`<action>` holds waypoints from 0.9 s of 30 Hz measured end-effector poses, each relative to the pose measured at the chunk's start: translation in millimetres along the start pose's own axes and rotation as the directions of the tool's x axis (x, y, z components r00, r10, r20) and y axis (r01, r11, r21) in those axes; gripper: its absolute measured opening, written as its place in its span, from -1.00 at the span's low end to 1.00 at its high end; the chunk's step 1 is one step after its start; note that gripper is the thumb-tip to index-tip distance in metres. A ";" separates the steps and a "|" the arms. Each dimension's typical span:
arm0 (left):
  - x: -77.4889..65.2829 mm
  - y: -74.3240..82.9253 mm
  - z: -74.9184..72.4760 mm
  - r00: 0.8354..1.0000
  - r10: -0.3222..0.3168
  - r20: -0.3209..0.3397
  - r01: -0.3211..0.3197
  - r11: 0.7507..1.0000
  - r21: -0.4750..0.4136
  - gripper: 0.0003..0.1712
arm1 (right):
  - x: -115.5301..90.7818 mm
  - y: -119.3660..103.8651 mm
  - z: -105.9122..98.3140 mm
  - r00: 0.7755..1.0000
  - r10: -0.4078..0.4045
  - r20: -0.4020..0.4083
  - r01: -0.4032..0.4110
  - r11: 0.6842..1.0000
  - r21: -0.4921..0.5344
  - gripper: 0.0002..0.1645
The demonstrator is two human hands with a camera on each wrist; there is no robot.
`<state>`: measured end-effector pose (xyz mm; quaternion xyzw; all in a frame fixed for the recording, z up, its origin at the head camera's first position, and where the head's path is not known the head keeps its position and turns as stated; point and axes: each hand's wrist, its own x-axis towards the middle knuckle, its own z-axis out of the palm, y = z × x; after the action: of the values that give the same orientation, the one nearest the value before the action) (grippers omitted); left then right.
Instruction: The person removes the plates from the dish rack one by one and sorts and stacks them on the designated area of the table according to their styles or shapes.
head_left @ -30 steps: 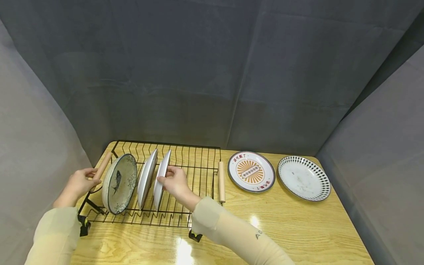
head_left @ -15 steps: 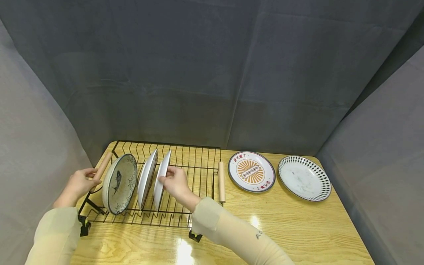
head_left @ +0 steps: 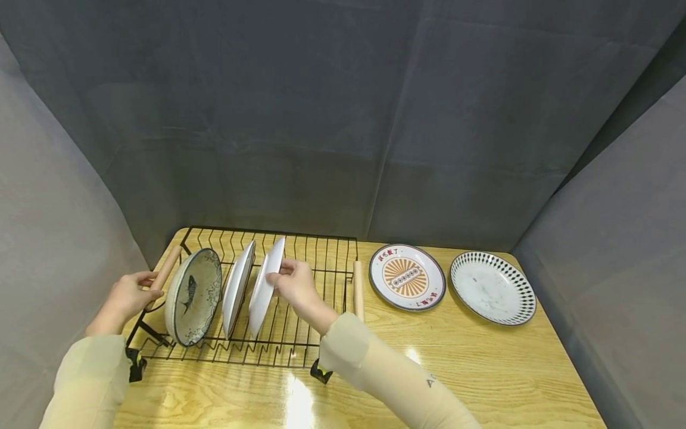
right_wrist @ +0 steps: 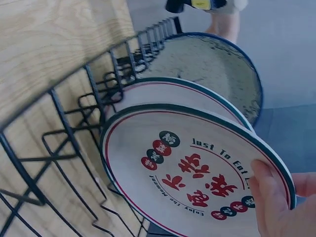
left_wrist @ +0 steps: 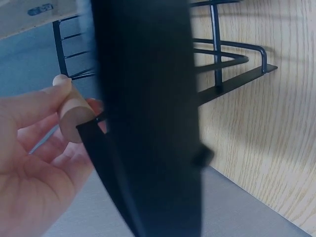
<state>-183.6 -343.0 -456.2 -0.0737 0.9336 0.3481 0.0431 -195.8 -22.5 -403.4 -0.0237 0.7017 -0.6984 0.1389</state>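
**Left hand (head_left: 127,296) grips a wooden handle (head_left: 167,270), right hand (head_left: 300,290) pinches a green-rimmed plate (head_left: 266,290)**

The left hand's thumb and fingers close around the handle at the left end of the black wire dish rack (head_left: 300,235). Just beside it, a fish-patterned dish (head_left: 203,292) stands on edge, then a white plate (head_left: 236,293). Next, the green-rimmed plate, printed with red characters, leans in the rack, its right-facing side under the right thumb, fingers at its rim. Farther right, a sunburst plate (head_left: 407,277) and a diamond-bordered dish (head_left: 488,289) lie flat on the wooden table (head_left: 482,369).
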 end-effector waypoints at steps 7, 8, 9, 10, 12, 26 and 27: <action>0.5 0.4 -0.4 1.000 0.015 -0.004 -0.015 1.000 -0.004 -0.42 | -2.0 -16.2 -13.9 1.000 -0.019 -0.017 0.019 0.999 0.047 -0.55; 0.4 0.6 -0.3 1.000 0.016 -0.005 -0.016 1.000 -0.004 -0.42 | -2.1 -17.8 -15.9 1.000 -0.022 -0.018 0.023 0.998 0.059 -0.55; 0.2 0.9 -0.5 1.000 0.018 -0.004 -0.018 1.000 -0.005 -0.42 | -2.2 -19.1 -17.9 0.999 -0.027 -0.021 0.029 0.997 0.067 -0.54; 0.0 1.2 -0.7 1.000 0.018 -0.004 -0.018 1.000 -0.006 -0.42 | -2.3 -20.8 -19.8 0.999 -0.028 -0.026 0.030 0.997 0.073 -0.53; -0.6 1.5 -0.9 1.000 0.016 -0.003 -0.016 1.000 -0.005 -0.42 | -2.9 -24.3 -23.8 0.999 -0.031 -0.040 0.034 0.997 0.074 -0.52; -0.8 0.9 0.0 1.000 0.001 0.008 -0.001 1.000 -0.014 -0.41 | -11.0 -50.9 -59.3 0.978 -0.156 -0.141 0.171 0.979 0.106 -0.58; -1.0 1.0 0.3 1.000 0.003 0.007 -0.003 1.000 -0.015 -0.41 | -11.4 -52.7 -62.3 0.974 -0.166 -0.153 0.184 0.977 0.111 -0.59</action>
<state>-182.8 -342.0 -455.6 -0.0712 0.9308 0.3556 0.0453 -207.5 39.5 -350.5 -0.0270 0.6602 -0.7501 0.0275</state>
